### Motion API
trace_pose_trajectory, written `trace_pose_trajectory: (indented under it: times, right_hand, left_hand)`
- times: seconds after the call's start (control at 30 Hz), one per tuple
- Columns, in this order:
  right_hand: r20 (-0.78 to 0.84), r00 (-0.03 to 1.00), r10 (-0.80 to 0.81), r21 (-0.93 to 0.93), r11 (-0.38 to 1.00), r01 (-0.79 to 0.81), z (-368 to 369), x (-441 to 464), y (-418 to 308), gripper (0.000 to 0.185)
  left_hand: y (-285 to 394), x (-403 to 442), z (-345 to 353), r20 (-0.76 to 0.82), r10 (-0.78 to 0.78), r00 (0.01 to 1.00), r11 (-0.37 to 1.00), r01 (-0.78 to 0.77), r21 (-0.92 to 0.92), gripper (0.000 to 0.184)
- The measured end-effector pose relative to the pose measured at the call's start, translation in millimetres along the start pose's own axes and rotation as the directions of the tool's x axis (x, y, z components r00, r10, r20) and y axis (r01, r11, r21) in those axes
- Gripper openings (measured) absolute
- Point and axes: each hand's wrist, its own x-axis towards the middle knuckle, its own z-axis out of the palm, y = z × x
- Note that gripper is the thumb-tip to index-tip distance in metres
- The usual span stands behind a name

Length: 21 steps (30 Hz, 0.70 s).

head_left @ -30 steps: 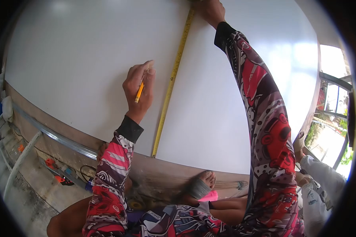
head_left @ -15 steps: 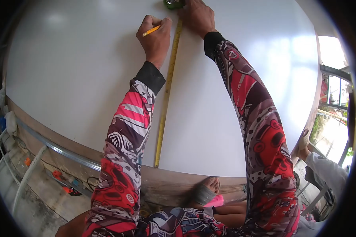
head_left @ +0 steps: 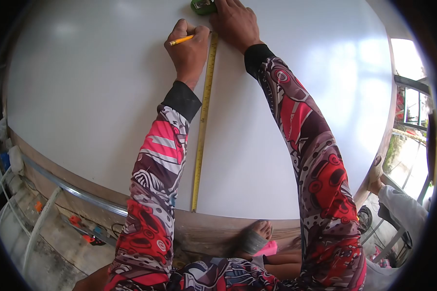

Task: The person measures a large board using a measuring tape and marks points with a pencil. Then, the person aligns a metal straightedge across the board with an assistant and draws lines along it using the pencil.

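Expect a light, springy yellow tape blade point(head_left: 206, 97), likely apt to slide or buckle sideways on the smooth white board point(head_left: 107, 121); best taken by the sturdier green case point(head_left: 203, 6), with the blade pressed flat. Lies on the board just beside the left hand point(head_left: 189, 56), clenched round a pencil point(head_left: 181, 40), and reaches the right hand point(head_left: 236, 25), fingers beside the case; cannot tell whether gripping or merely pressing

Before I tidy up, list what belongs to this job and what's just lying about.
Belongs to the job:
yellow pencil
green-cased tape measure
white panel

Apparently just lying about:
orange-and-black item at lower left, too small to identify
smaller orange item to its left
black coil at right
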Motion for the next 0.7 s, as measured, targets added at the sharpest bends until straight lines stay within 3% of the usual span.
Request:
trace_pose_trajectory:
  times: [0.7]
  right_hand:
    - [0.030, 0.999, -0.017, 0.007, 1.000, 0.017, 1.0, 0.1, 0.0, 0.048]
  left_hand:
    - [-1.6, 0.5, -3.9, 0.047, 0.017, 0.999, 0.996, -0.021, 0.087, 0.028]
